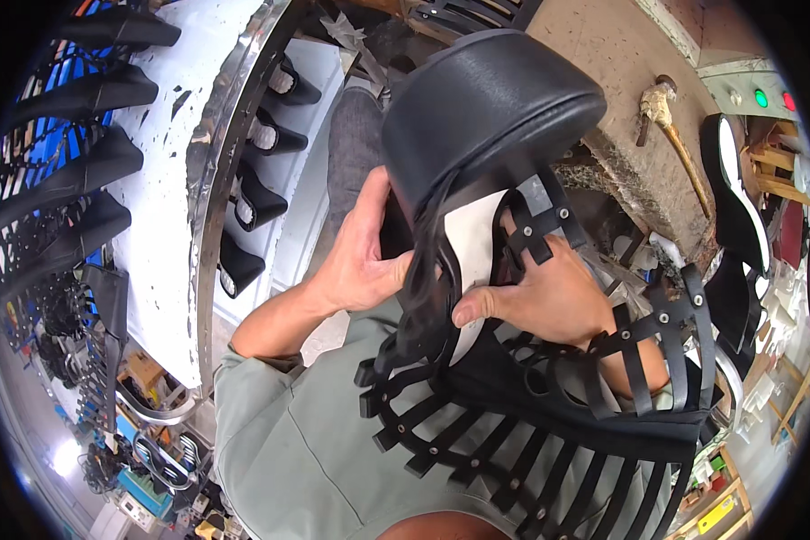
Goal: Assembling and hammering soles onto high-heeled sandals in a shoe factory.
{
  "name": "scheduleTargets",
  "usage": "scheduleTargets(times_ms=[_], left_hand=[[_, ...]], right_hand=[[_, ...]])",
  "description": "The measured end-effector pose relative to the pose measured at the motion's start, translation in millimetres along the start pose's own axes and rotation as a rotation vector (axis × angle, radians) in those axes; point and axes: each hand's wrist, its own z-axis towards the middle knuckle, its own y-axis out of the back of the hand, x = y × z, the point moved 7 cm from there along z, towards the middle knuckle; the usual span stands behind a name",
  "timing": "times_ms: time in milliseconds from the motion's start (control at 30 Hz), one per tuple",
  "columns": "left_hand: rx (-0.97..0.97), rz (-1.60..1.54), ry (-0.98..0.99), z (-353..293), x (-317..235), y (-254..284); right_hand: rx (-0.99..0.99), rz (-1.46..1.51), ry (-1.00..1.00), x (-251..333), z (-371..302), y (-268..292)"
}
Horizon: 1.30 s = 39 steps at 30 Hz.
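Together, the left hand [362,247] and right hand [549,292] clasp a black strappy platform boot [486,112], a hammer [681,148] lying to the boot's right.

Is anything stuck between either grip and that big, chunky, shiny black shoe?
Nothing visible. The bare left grip touches the chunky, shiny black platform shoe at its side; the bare right grip has its thumb against its smooth, pale strip. Flat black straps with round metal studs cross the right forearm without blocking contact.

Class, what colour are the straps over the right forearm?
The straps are black, showing best in the head view.
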Motion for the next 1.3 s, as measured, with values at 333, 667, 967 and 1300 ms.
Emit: scheduleTargets(times_ms=[333,667,967,1300], left_hand=[[0.036,-0.316,0.174,29,-25,-13],[0.084,0.041,0.110,21,-31,-18],[0.291,-0.871,-0.069,79,47,-8],[0.069,-1.018,0.156,75,218,74]], right_hand=[[-0.141,-0.003,0.043,-4,-7,5],[-0.453,0.414,0.885,21,8,104],[-0.314,0.535,0.827,39,24,68],[-1.465,-1.349,-0.586,-126,-121,285]])
